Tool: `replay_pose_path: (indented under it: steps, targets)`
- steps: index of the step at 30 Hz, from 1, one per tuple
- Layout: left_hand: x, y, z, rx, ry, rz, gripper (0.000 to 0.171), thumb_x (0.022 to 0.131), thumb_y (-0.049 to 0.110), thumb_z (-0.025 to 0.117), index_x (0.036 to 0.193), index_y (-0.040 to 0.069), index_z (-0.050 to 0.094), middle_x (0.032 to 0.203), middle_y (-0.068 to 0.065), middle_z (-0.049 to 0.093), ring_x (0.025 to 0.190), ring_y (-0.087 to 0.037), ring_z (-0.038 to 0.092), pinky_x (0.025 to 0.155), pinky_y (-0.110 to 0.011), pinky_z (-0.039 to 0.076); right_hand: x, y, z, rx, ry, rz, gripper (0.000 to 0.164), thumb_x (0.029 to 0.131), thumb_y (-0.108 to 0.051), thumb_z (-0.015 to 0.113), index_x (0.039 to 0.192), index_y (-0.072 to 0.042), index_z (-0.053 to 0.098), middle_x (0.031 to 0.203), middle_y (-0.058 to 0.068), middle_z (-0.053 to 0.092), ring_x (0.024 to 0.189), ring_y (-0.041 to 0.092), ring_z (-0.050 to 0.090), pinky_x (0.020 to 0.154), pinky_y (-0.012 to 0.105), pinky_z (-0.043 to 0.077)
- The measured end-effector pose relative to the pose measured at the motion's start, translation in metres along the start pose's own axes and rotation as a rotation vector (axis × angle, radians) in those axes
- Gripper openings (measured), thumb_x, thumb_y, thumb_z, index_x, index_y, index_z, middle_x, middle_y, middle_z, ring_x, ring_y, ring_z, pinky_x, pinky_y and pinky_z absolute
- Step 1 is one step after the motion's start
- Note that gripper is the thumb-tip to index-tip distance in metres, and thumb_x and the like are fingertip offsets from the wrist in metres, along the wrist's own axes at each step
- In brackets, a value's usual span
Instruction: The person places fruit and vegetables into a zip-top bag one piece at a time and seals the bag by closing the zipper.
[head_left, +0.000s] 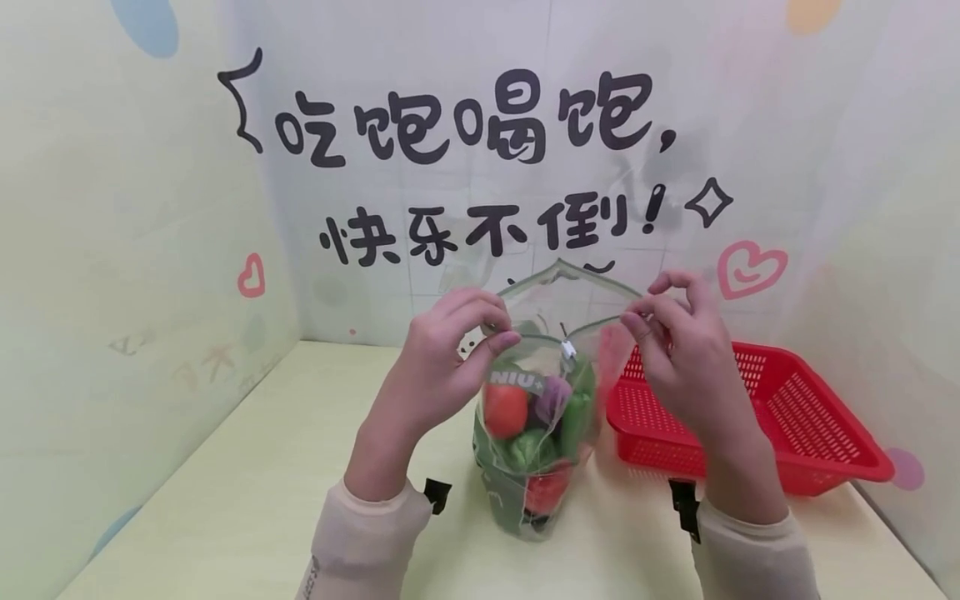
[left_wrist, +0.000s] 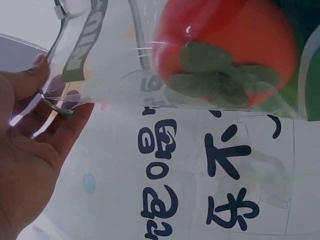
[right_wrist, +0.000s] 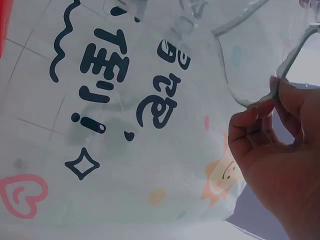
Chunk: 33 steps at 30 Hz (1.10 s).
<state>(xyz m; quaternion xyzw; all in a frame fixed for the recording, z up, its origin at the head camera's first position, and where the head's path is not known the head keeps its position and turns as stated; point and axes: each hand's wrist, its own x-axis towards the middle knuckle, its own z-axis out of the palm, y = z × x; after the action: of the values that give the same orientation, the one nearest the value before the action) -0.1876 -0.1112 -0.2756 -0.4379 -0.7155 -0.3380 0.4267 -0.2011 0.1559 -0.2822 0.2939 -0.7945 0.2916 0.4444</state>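
A clear zip bag (head_left: 536, 450) with a green top edge and a "NIU" label stands upright on the table, its mouth spread wide. At the left corner of the mouth, my left hand (head_left: 450, 350) pinches the edge between thumb and fingers. Opposite it, my right hand (head_left: 686, 346) grips the right corner with thumb and fingertips. A white zip slider (head_left: 567, 349) sits midway along the near edge. Through the plastic show an orange-red persimmon (left_wrist: 225, 45) with green leaves, a purple piece (head_left: 553, 398) and several green vegetables (head_left: 576, 422). Something red lies near the bag's bottom.
Close on the right of the bag, partly behind my right forearm, is a red perforated basket (head_left: 840, 467). The pale yellow table (head_left: 262, 483) is enclosed by printed walls, with black lettering on the back wall (head_left: 420, 50).
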Motion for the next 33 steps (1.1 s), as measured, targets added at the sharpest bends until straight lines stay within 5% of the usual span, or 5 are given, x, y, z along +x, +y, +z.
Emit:
replay_pose_path:
  steps: [4, 11, 15, 22, 33]
  targets:
    - [0.001, 0.0, -0.001, 0.002, -0.028, -0.014, 0.006, 0.085, 0.006, 0.072, 0.087, 0.003, 0.066, 0.094, -0.003, 0.063, 0.095, -0.012, 0.056, 0.085, -0.027, 0.049, 0.001, -0.006, -0.001, 0.025, 0.068, -0.061, 0.017, 0.08, -0.001, 0.075, 0.096, -0.001, 0.069, 0.113, 0.012, 0.055, 0.07, 0.007, 0.05, 0.065, 0.007, 0.043]
    - [0.005, 0.011, 0.003, 0.042, -0.057, -0.009, 0.013, 0.084, 0.019, 0.074, 0.088, 0.009, 0.066, 0.099, -0.002, 0.062, 0.103, -0.014, 0.051, 0.091, -0.031, 0.046, 0.002, -0.011, -0.009, 0.079, -0.144, -0.253, 0.036, 0.075, 0.003, 0.076, 0.109, -0.007, 0.071, 0.106, 0.005, 0.064, 0.085, 0.008, 0.058, 0.071, 0.007, 0.049]
    - [0.008, 0.024, 0.008, 0.235, -0.011, 0.047, 0.024, 0.081, 0.032, 0.075, 0.078, 0.011, 0.064, 0.091, -0.001, 0.058, 0.095, -0.017, 0.048, 0.082, -0.033, 0.045, 0.001, -0.015, -0.002, 0.105, -0.216, -0.314, 0.031, 0.074, 0.0, 0.078, 0.103, -0.008, 0.071, 0.101, 0.003, 0.06, 0.088, 0.007, 0.054, 0.069, 0.016, 0.052]
    - [0.001, 0.044, 0.015, 0.467, -0.155, 0.075, 0.042, 0.082, 0.052, 0.068, 0.059, 0.019, 0.056, 0.054, 0.01, 0.038, 0.047, -0.005, 0.032, 0.04, -0.019, 0.026, -0.004, -0.02, 0.009, 0.074, -0.261, -0.243, 0.024, 0.078, 0.0, 0.075, 0.099, -0.005, 0.065, 0.104, 0.003, 0.055, 0.092, 0.007, 0.051, 0.072, 0.022, 0.055]
    - [-0.003, 0.041, 0.011, 0.409, -0.27, 0.005, 0.026, 0.09, 0.032, 0.062, 0.067, 0.021, 0.061, 0.058, 0.014, 0.046, 0.047, 0.0, 0.037, 0.042, -0.017, 0.033, -0.002, -0.028, 0.01, 0.041, -0.149, -0.279, 0.027, 0.077, -0.002, 0.076, 0.102, -0.005, 0.068, 0.103, 0.003, 0.061, 0.09, 0.008, 0.056, 0.071, 0.025, 0.057]
